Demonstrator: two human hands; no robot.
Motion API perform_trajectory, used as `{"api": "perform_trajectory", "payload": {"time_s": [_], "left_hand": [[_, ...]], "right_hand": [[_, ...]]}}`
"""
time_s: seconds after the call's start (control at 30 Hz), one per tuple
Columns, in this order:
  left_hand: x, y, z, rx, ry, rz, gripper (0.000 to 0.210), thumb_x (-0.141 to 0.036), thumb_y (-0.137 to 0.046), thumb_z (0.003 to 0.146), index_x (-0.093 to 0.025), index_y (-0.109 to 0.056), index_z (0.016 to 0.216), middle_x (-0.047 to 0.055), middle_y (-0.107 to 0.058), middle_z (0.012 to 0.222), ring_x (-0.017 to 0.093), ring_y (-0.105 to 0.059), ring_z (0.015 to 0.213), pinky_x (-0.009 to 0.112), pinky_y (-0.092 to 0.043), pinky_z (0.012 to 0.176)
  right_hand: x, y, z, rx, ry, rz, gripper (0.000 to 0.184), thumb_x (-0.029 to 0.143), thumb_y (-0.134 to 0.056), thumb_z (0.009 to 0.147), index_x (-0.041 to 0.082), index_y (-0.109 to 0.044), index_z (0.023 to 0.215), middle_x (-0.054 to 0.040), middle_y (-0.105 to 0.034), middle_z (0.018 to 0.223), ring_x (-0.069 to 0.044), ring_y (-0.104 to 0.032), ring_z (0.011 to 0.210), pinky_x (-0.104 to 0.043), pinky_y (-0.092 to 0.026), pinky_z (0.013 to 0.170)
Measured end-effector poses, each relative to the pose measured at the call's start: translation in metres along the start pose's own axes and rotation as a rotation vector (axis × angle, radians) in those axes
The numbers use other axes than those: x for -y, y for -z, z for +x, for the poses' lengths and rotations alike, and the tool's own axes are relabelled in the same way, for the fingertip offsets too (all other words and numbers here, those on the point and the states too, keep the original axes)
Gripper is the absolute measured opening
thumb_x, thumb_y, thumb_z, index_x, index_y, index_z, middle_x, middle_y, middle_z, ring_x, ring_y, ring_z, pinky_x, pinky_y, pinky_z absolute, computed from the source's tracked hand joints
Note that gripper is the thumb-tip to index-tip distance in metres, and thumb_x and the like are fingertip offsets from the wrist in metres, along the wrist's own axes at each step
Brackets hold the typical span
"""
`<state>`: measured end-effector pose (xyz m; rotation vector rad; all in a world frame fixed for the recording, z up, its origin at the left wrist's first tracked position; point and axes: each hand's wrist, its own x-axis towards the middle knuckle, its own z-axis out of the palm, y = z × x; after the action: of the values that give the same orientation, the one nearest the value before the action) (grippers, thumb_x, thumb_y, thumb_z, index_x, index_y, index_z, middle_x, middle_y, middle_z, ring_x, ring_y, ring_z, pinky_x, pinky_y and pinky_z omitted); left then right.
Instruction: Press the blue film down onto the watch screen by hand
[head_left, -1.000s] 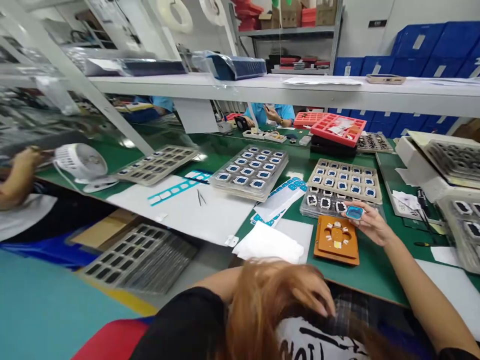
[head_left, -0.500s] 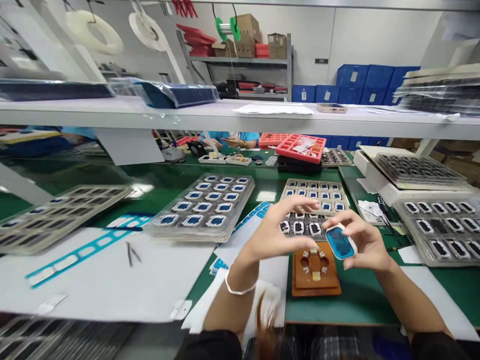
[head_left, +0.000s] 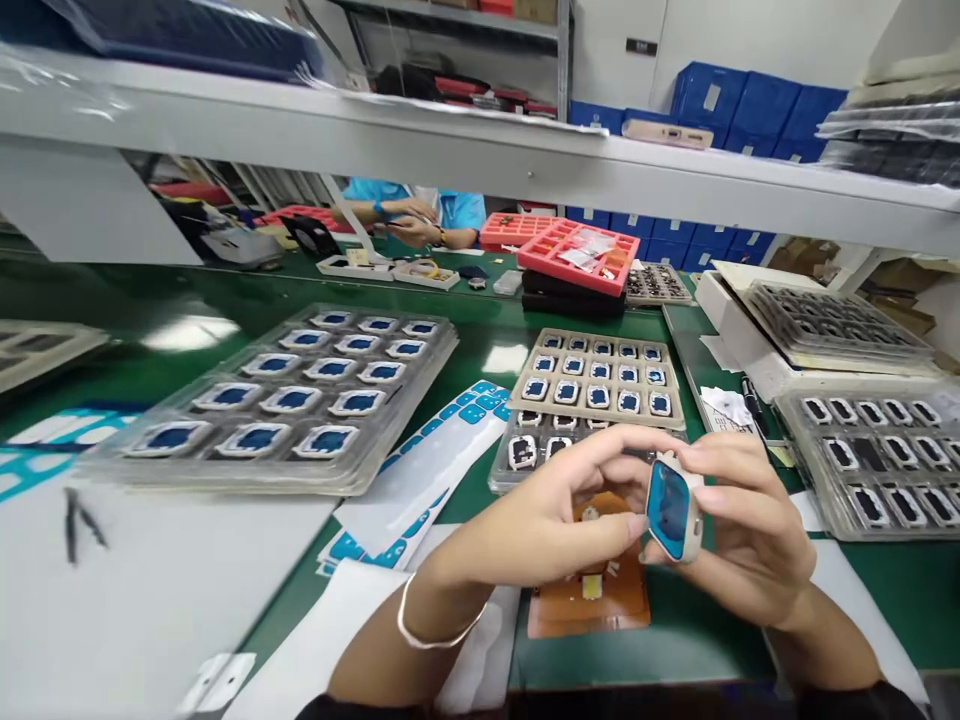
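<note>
While both hands meet above the near edge of the green bench [head_left: 225, 300], I read the small part [head_left: 670, 510], a rounded case with a blue film on its face, as the thing in hand. My right hand [head_left: 750, 540] grips it by its pale rim, fingers curled round the back and thumb over the top edge, so that hand is closed on it. My left hand [head_left: 555, 510] comes in from the left, index finger [head_left: 637, 445] stretched over the top of the part and thumb [head_left: 600, 530] pointing at the lower edge of the blue face; whether these tips pinch the film or only touch it I cannot tell.

The part stands on edge, its long axis near upright and a little tilted, with the blue face turned left, toward the left fingertips. The right hand is the carrier and the left hand the nearer free one, the part lying just right of its fingertips.

Below the hands lies an orange fixture [head_left: 592, 595], apart from the part. Beyond it sit a tray of dark cases [head_left: 525, 455] and a beige tray of blue-faced cases [head_left: 600, 375]; a clear tray [head_left: 285, 400] lies well to the left.
</note>
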<state>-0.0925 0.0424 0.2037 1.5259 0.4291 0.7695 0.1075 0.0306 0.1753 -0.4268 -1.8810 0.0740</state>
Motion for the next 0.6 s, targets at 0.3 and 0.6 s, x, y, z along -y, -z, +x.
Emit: {"api": "perform_trajectory", "payload": {"time_s": [0.3,0.6], "left_hand": [[0.000,-0.009,-0.006,-0.005,0.049,-0.270,0.038,-0.007,-0.051,0.092,-0.030,-0.052,0.123,-0.001,-0.062,0.101,0.004,-0.061,0.080,0.010,-0.051,0.071],[-0.002,-0.014,-0.012,-0.074,0.014,-0.105,0.038,-0.014,-0.050,0.094,-0.029,-0.047,0.128,0.002,-0.064,0.095,0.009,-0.058,0.076,0.014,-0.050,0.064]], "right_hand": [[-0.007,0.002,-0.004,-0.039,0.074,-0.140,0.014,0.020,-0.069,0.090,0.026,-0.059,0.097,0.0016,-0.066,0.115,-0.023,-0.055,0.113,-0.043,-0.043,0.095],[-0.002,-0.003,0.002,-0.091,0.006,-0.163,0.024,0.022,-0.075,0.087,0.028,-0.055,0.099,0.0022,-0.069,0.105,-0.021,-0.058,0.109,-0.040,-0.041,0.093]]}}
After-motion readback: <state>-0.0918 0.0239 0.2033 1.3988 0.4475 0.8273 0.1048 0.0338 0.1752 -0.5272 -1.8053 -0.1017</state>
